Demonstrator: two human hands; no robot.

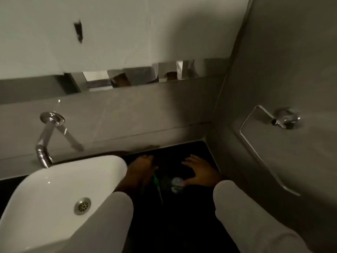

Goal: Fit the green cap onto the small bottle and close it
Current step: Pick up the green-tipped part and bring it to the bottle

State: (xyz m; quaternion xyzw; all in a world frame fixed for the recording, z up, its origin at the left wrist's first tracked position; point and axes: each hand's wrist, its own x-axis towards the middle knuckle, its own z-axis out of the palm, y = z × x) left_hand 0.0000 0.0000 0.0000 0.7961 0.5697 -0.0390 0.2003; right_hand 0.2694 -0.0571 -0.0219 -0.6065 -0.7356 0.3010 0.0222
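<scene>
The view is dim and blurred. A small clear bottle (176, 185) with a pale label rests on the black counter (193, 148). My right hand (199, 173) lies beside it on the right with fingers spread, and its thumb touches the bottle's side. My left hand (143, 169) is curled to the left of the bottle. The green cap (155, 179) shows at its lower edge, seemingly pinched in the fingers. A thin pale tube (160, 193) hangs down from the cap. Cap and bottle are apart.
A white basin (54, 189) with a metal drain stands at the left, touching my left forearm. A chrome wall tap (45, 139) juts out above it. A chrome towel holder (264, 139) is fixed to the grey right wall. A mirror strip runs behind.
</scene>
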